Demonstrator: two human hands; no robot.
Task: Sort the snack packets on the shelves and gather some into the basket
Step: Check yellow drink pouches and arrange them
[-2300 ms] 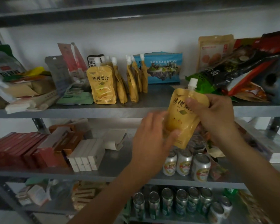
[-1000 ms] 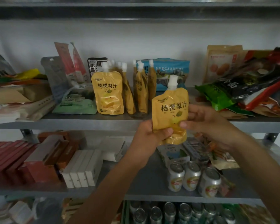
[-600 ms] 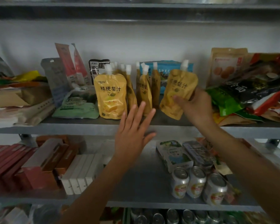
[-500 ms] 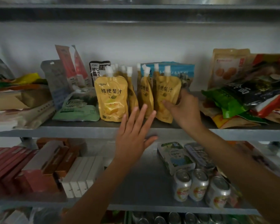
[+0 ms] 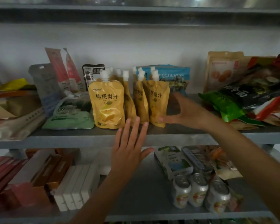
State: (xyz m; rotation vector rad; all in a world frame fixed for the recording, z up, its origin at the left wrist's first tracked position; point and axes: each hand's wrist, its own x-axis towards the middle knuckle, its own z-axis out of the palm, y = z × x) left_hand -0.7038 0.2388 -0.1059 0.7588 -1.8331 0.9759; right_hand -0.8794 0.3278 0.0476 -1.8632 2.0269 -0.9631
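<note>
Several yellow spouted juice pouches stand in a row on the upper grey shelf. The rightmost pouch stands upright at the end of the row. My right hand is beside it with spread fingers; the thumb touches the pouch's bottom right corner. The front pouch faces me at the left of the row. My left hand hovers flat with straight fingers in front of the shelf edge, below the pouches, holding nothing. No basket is in view.
A blue bag leans behind the pouches. A heap of snack bags fills the right of the shelf; a green packet and boxes lie at the left. On the lower shelf stand cans, white boxes and red boxes.
My right hand set the yellow pouch upright at the right end of the row and opened its grip. My left hand let go earlier and stayed flat before the shelf.
</note>
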